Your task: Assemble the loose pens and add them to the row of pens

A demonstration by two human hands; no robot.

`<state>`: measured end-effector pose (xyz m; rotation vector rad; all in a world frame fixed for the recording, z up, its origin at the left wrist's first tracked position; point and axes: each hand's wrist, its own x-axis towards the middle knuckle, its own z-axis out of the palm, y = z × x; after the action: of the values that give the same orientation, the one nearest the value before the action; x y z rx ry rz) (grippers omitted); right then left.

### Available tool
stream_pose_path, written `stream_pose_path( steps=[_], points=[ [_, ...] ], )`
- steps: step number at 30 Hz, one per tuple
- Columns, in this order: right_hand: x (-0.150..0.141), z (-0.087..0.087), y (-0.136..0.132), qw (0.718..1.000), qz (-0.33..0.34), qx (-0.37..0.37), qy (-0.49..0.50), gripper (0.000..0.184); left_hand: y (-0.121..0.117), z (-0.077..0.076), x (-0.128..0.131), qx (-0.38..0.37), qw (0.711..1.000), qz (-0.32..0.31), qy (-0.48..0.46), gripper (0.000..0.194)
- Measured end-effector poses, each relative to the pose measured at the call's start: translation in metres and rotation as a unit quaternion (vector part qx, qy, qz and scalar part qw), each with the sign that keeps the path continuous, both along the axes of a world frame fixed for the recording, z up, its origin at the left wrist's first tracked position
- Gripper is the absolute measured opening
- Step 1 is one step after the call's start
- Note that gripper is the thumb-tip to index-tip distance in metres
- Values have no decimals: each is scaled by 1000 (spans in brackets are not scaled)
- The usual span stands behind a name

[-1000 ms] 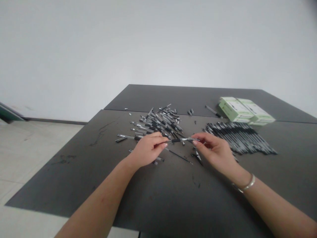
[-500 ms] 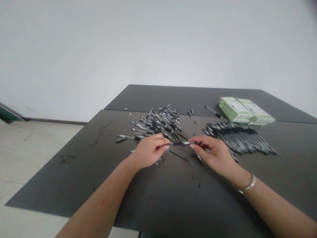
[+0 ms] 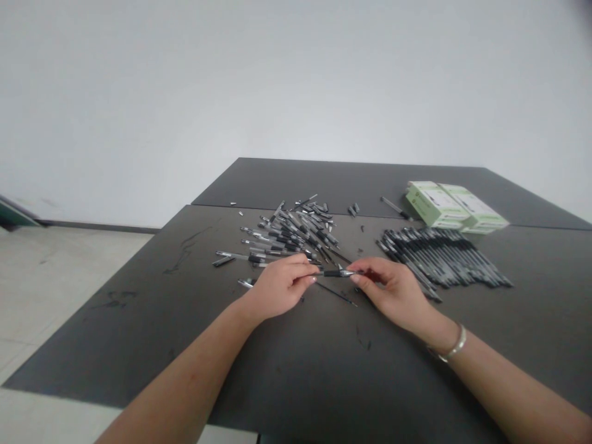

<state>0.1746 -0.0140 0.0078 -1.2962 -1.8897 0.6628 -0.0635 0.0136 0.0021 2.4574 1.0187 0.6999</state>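
Observation:
A pen [image 3: 332,273] with a black grip is stretched level between my two hands, above the table. My left hand [image 3: 282,285] pinches its left end between thumb and fingers. At the silvery tip end, my right hand [image 3: 393,293] closes with thumb and forefinger; the very end is hidden by the fingertips. Just below the pen, a thin dark refill [image 3: 337,293] lies slanted on the table. Behind my left hand spreads a loose heap of pens and pen parts [image 3: 296,231].
A neat row of black pens [image 3: 448,256] lies to the right. Two green-and-white boxes [image 3: 456,206] stand behind it, with a single pen [image 3: 395,208] beside them. Small pen parts [image 3: 354,209] are scattered at the back of the dark table [image 3: 296,382]. Beyond is a white wall.
My right hand has shifted slightly left along with the view. Both hands still hold the pen, and its silvery end now sits at a slightly different angle.

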Motion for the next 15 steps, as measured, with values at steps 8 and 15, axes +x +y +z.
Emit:
stream_pose_path(
  steps=[8, 15],
  points=[
    [-2, 1, 0, 999, -2, -31, 35, 17, 0, -1, 1, -5, 1000, 2, -9, 20],
    [-3, -2, 7, 976, 16, -132, 175, 20, 3, -1, 1, -25, 999, -7, -26, 22]
  ],
)
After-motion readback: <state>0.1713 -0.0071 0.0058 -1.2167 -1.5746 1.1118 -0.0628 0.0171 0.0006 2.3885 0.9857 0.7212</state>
